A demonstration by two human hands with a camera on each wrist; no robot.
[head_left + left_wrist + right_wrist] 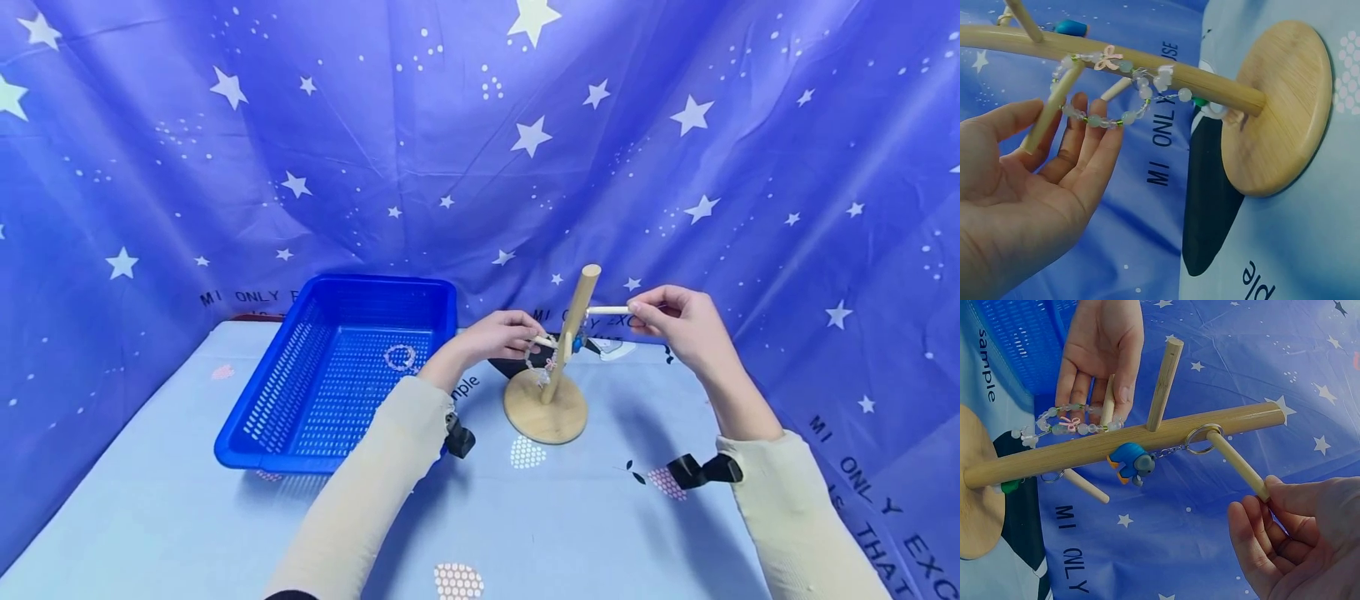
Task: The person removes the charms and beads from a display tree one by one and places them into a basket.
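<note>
A wooden stand [576, 333] with a round base and side pegs stands upright on the table. My left hand [498, 335] is at a left peg [1054, 109], the peg lying between thumb and index finger, other fingers loosely extended. A beaded bracelet [1094, 120] with a pink bow hangs on that peg, close to the fingers. My right hand [1291, 525] pinches the tip of a right peg [1241, 464] between thumb and fingers. A keychain [1130, 461] with a blue figure hangs by its metal ring [1204, 439] at that peg's inner end.
To the left stands a blue plastic basket [262, 461] with another beaded bracelet [401, 357] inside. Another peg [1165, 384] juts from the upper post, and a lower peg [1087, 486] carries a ring with a green item [1010, 485]. A starry blue curtain [450, 150] hangs behind the table.
</note>
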